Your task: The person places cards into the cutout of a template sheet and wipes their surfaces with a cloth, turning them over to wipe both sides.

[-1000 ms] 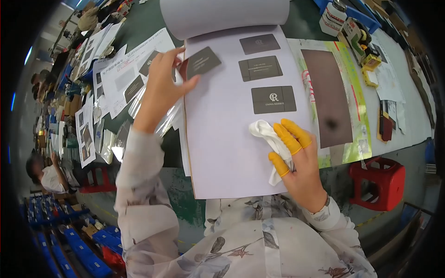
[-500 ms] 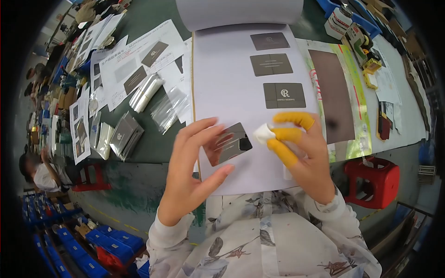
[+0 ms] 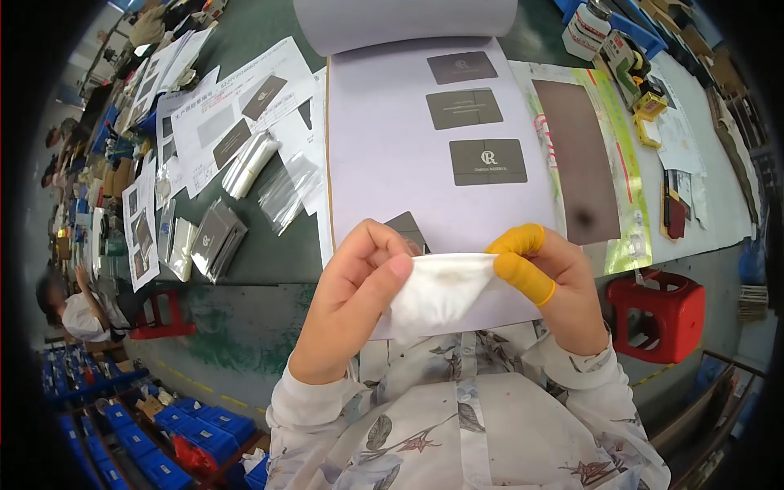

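Note:
A white cloth [image 3: 441, 292] is stretched between my two hands, its top edge pulled straight. My left hand [image 3: 351, 302] pinches the cloth's left corner between thumb and fingers. The right corner is gripped by my right hand [image 3: 562, 282], which wears yellow finger cots. Behind the cloth and my left fingers, a dark grey card [image 3: 406, 227] lies on the white paper pad [image 3: 376, 139]; most of that card is hidden. Farther up the pad lie a grey card with a white logo [image 3: 488, 162], a card with small text [image 3: 464, 109] and another card [image 3: 462, 68].
To the left are printed sheets [image 3: 196, 122], clear plastic sleeves [image 3: 286, 192] and a bagged stack of cards [image 3: 219, 238]. At right lie a brown sheet [image 3: 578, 163], a white bottle [image 3: 586, 31] and a tape measure [image 3: 625, 77]. A red stool [image 3: 657, 318] stands below the table.
The bunched cloth from my right hand is now spread out, and my left hand has taken its other corner. Both hands came together in front of the lower card. The view shifted slightly.

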Tool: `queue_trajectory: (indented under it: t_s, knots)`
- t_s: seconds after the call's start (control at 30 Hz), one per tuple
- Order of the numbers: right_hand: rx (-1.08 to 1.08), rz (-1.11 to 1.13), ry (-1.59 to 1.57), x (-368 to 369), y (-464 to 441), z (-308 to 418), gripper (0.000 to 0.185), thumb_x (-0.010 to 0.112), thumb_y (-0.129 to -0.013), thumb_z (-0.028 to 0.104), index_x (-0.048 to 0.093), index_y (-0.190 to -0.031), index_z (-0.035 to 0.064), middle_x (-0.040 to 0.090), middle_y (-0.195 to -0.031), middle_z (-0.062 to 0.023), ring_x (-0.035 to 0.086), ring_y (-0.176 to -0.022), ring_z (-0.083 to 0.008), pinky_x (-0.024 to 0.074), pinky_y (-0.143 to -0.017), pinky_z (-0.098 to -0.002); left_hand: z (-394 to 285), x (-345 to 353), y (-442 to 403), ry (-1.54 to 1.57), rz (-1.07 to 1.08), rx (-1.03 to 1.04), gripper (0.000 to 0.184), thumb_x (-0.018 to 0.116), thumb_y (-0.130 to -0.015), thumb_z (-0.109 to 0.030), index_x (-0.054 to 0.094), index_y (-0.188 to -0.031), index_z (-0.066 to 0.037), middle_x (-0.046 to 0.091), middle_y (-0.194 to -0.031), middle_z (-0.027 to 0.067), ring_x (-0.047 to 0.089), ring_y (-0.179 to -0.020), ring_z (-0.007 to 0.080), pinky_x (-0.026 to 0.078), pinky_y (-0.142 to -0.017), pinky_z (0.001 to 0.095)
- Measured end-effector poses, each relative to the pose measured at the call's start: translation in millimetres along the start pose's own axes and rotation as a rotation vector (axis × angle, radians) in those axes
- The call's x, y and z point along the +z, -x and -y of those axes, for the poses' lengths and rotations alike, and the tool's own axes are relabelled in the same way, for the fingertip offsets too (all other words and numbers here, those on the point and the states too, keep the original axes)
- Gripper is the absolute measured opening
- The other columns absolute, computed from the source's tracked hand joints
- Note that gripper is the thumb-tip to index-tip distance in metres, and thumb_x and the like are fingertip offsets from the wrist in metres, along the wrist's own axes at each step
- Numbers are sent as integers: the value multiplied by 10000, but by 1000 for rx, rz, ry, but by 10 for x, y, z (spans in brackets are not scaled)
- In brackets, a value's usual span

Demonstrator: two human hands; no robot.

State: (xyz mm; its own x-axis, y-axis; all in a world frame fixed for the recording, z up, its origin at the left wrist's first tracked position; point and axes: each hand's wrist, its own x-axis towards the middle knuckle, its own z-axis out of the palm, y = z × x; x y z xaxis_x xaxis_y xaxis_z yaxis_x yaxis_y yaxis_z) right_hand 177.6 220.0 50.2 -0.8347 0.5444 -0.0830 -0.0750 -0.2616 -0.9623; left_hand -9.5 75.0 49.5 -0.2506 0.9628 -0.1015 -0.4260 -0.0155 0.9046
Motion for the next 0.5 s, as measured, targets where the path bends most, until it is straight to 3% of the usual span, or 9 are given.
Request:
queue_trajectory:
  t_s: [0.07,0.27,0.33,0.5]
  knots:
    - [50,-33,-60,-7,21,-6,117,657,-969,104,638,-1021,0,630,-995,-3,553,-919,-77,441,-825,-248,-6,104,-5,-52,-125,-24,62,540,-1020,-114,522,-1036,-57,597,-988,3,514,-882,40,415,-809,213]
    - [234,-3,-173,-95,43,-90,168,637,-991,155,645,-1087,17,629,-999,6,553,-865,-53,451,-758,-213,-17,225,-34,-27,-161,-15,75,533,-1030,-117,517,-1055,-49,616,-1015,14,523,-887,32,424,-792,195]
    - [325,239,-327,-111,72,-114,202,655,-981,161,645,-1125,19,636,-1021,8,559,-870,-43,452,-732,-209,-18,265,-27,-20,-176,-28,76,534,-1029,-113,516,-1057,-45,619,-1018,18,530,-886,33,427,-790,195]
    - [370,301,-229,-23,93,-142,258,708,-941,135,648,-1152,-2,659,-1028,0,580,-912,-42,475,-761,-220,38,286,-13,-34,-208,-21,61,539,-1020,-82,511,-1052,-39,622,-1016,34,548,-875,44,447,-803,211]
